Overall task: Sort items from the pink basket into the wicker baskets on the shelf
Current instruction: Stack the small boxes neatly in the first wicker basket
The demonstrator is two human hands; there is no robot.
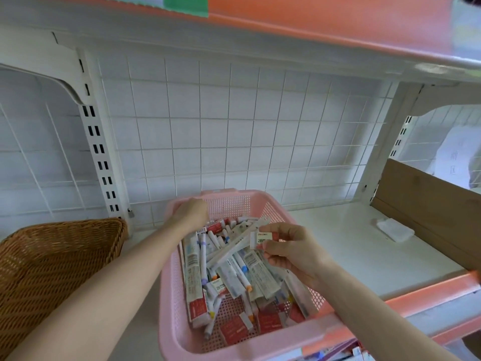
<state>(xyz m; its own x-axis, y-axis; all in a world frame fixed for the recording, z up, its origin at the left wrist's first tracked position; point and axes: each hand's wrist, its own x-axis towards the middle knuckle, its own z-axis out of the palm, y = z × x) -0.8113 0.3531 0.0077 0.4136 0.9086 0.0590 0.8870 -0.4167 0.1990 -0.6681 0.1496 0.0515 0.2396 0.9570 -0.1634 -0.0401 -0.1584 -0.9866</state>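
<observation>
Now our right grip (289, 252) pinches a 2B eraser (261, 239) above the pink basket (169, 295), while whether our left grip (191, 212) at its far rim holds anything we cannot tell, with the wicker basket (52, 261) just left and the shelf (351, 246) running right to cardboard (421, 204).

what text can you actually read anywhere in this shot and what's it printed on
"2B": on the small white block pinched in the right hand; the red line above it is too small to read.
"2B": on a second block lying in the pink basket.
Print on the red-and-white boxes in the basket: too blurred to read.
Faint characters on the paper sheet behind the mesh at right: unreadable.
</observation>
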